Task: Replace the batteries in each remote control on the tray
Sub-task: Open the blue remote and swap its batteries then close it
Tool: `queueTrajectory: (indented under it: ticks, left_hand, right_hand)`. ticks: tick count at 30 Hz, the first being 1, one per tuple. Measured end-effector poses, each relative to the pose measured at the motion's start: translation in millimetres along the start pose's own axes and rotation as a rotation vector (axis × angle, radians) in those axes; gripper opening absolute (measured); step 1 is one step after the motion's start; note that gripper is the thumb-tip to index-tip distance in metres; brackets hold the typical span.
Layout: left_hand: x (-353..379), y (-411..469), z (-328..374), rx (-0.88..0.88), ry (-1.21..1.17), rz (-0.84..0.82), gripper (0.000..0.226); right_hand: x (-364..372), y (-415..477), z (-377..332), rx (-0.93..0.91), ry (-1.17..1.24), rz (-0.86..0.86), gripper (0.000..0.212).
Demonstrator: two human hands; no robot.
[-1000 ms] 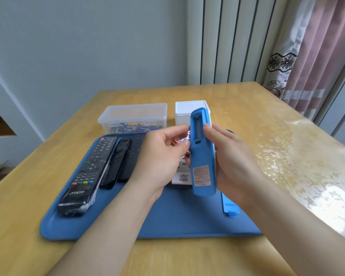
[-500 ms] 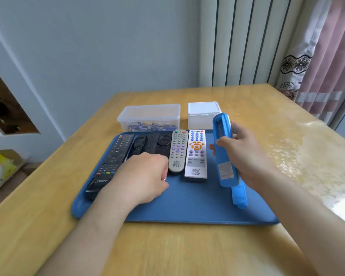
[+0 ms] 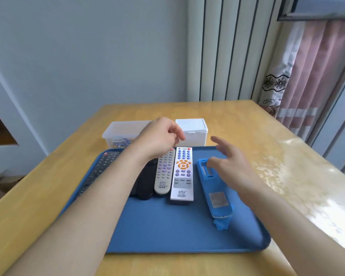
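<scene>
Here the fingers of the right hand are spread wide and hold nothing; they hover just over the far end of the blue remote. The fingers of the left hand are curled downward, and I cannot tell if something is inside them. This hand is above the far edge of the tray, in front of the clear box and the white box. The blue remote lies back up near the right edge of the tray, its battery compartment uncovered, with a blue cover at its near end. Toward the left edge lie a white remote, a grey remote and black remotes, partly hidden by the left forearm. The tray sits on the wooden worktop.
</scene>
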State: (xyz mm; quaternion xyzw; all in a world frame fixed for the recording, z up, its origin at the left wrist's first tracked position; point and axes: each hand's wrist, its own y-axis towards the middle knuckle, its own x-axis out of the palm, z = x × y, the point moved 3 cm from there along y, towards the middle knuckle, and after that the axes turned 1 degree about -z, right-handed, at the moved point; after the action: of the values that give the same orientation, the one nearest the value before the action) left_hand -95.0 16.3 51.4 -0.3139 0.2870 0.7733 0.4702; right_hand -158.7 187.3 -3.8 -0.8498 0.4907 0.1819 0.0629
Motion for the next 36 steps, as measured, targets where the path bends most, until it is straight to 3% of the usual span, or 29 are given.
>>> queueTrajectory:
  ticks: [5, 11, 14, 17, 20, 23, 26, 28, 32, 36]
  left_hand:
    - [21.8, 57.5, 0.6, 0.108, 0.516, 0.037, 0.032]
    - [41.7, 92.9, -4.1, 0.177, 1.017, -0.019, 0.037]
    - [50.4, 96.9, -1.9, 0.281, 1.115, 0.013, 0.039]
    - [51.3, 96.4, -4.5, 0.418, 1.146, 0.037, 0.041]
    - [52.6, 86.9, -7.3, 0.627, 1.15, 0.078, 0.028]
    - [45.8, 86.6, -9.4, 0.719, 1.089, 0.266, 0.028]
    - [25.3, 98.5, -0.5, 0.657, 0.931, 0.438, 0.034]
    - [13.8, 105.3, 4.9, 0.556, 0.813, 0.485, 0.032]
    - [12.4, 124.8, 2.1, 0.207, 0.611, 0.456, 0.027]
    - [26.9, 138.4, -6.6, 0.077, 0.572, 0.287, 0.038]
  right_hand:
    - [-16.2, 58.3, -12.4, -0.101, -0.195, -0.089, 0.08]
    - [-7.3, 132.0, 2.7, -0.025, -0.235, -0.318, 0.111]
    - [4.0, 151.4, 15.1, -0.019, -0.137, -0.436, 0.112]
    - [6.3, 159.7, 24.3, -0.039, -0.004, -0.409, 0.104]
    - [3.3, 160.7, 30.2, -0.062, -0.026, -0.383, 0.107]
    - [-1.5, 156.4, 28.6, -0.102, -0.046, -0.42, 0.112]
    - [-3.7, 154.2, 30.0, -0.172, -0.077, -0.423, 0.108]
    - [-3.5, 152.7, 32.1, -0.167, -0.066, -0.403, 0.119]
    - [-8.8, 149.7, 36.3, -0.194, 0.002, -0.378, 0.131]
    - [-8.9, 150.3, 35.9, -0.245, -0.067, -0.366, 0.122]
